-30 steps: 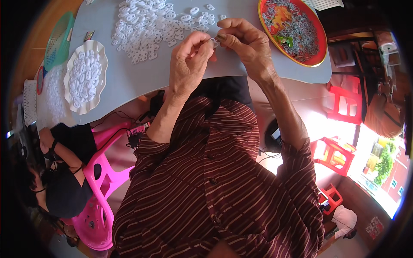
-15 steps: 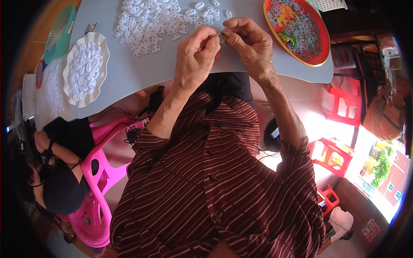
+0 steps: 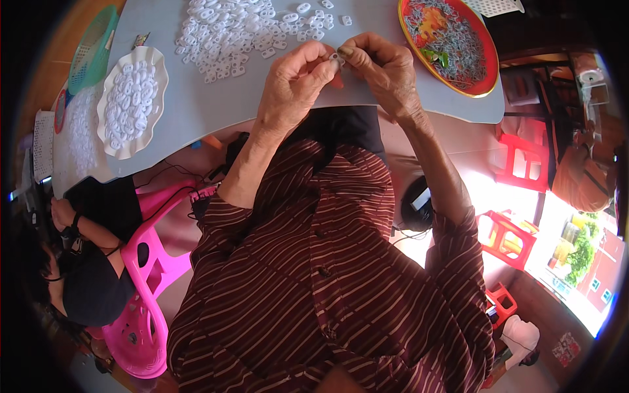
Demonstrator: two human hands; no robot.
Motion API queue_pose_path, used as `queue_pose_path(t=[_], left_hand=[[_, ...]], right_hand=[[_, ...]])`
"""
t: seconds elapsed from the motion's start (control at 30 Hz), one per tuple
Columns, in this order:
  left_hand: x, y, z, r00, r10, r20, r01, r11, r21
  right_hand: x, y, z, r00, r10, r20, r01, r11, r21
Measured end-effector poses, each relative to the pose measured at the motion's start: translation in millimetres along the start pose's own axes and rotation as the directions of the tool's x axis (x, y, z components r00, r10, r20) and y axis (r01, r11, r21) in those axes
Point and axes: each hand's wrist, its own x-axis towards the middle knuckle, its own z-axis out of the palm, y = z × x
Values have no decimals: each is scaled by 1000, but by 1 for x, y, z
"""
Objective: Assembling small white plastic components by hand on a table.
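grey tabletop (image 3: 216, 111) fills the upper part of the view, its near edge curving above the person's striped shirt (image 3: 327, 288). both hands meet over that edge: the left hand (image 3: 295, 85) and the right hand (image 3: 383, 72) each pinch the same small white plastic piece (image 3: 336, 59) between thumb and fingertips, holding it just above the table. behind the hands lies a loose heap of white pieces (image 3: 242, 29) spread across the surface. to the left stands a white scalloped dish (image 3: 131, 101) filled with more of them, and beyond it a green basket (image 3: 92, 49). to the right sits a red round tray (image 3: 452, 42) of grey bits. a pink plastic chair (image 3: 147, 288) stands at lower left, beside another person in black (image 3: 92, 281).
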Motion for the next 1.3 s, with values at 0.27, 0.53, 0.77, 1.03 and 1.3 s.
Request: queue_pose_path(t=[0.27, 0.53, 0.77, 1.03, 1.3], left_hand=[[-1, -2, 2, 998, -5, -63, 5, 1000, -9], [-2, -3, -2, 998, -46, -49, 46, 999, 9], [-1, -11, -1, 996, -4, -85, 2, 1000, -20], [-1, -11, -1, 990, 61, -130, -64, 998, -14], [38, 16, -23, 945, 326, -35, -235, 746, 623]], right_hand=[[3, -2, 6, 999, 25, -44, -27, 998, -65], [4, -1, 2, 999, 41, -12, -41, 998, 45], [1, 5, 9, 996, 36, -84, -35, 999, 20], [-4, 5, 17, 995, -10, -104, 26, 989, 145], [-5, 9, 11, 996, -25, -81, 41, 981, 190]])
